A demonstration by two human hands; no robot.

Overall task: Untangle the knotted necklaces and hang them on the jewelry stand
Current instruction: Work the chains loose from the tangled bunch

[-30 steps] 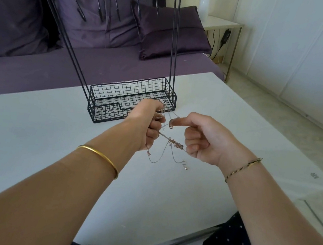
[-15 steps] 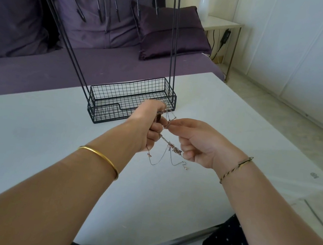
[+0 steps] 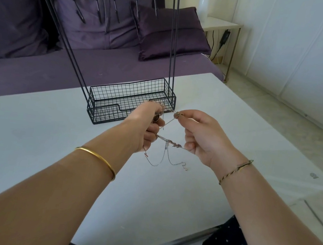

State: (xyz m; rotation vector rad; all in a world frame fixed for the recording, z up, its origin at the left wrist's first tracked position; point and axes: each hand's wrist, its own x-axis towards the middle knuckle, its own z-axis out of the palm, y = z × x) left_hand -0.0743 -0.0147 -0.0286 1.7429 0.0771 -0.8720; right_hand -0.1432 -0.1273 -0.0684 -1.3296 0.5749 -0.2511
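Observation:
Thin tangled necklaces stretch between both hands above the white table. My left hand grips a bunch of chain with curled fingers. My right hand pinches a small clasp at its fingertips and holds another strand lower down. Loose chain ends droop below the hands. The black wire jewelry stand, with a basket base and a top rail of hooks, stands just behind the hands; no necklace hangs on it.
A purple sofa with cushions runs behind the table. A small side table with a cable stands at the back right. The table's right edge drops to a pale floor.
My right hand moved toward the left hand, then rose and pulled right, drawing a strand taut between the hands. The left hand stayed about where it was.

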